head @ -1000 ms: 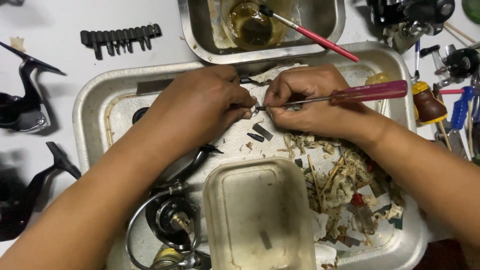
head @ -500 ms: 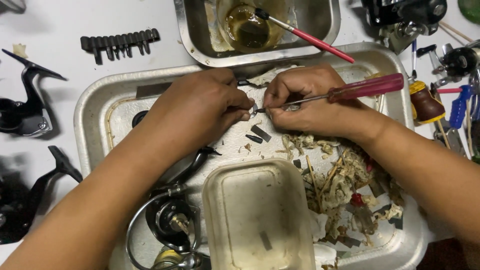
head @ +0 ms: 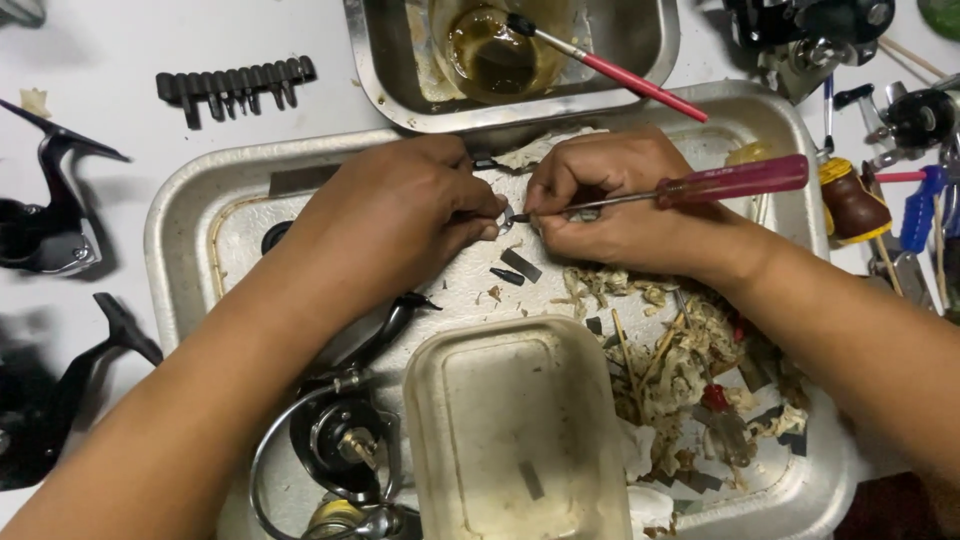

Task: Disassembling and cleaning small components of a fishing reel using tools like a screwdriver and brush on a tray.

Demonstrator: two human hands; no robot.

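My left hand pinches a small metal ring part over the middle of a large steel tray. My right hand grips a screwdriver with a translucent red handle; its tip touches the small part between both hands. Two small dark flat pieces lie on the tray's white lining just below my hands. A black fishing reel body with a wire bail sits in the tray under my left forearm.
A cloudy plastic tub stands at the tray's front. Torn paper scraps and debris fill the tray's right side. Behind is a smaller steel tray with an oily cup and a red-handled brush. Reel parts lie left, tools right, a bit holder back left.
Both hands shifted slightly left and toward me with the screwdriver; the grip and contact on the small part stay the same.
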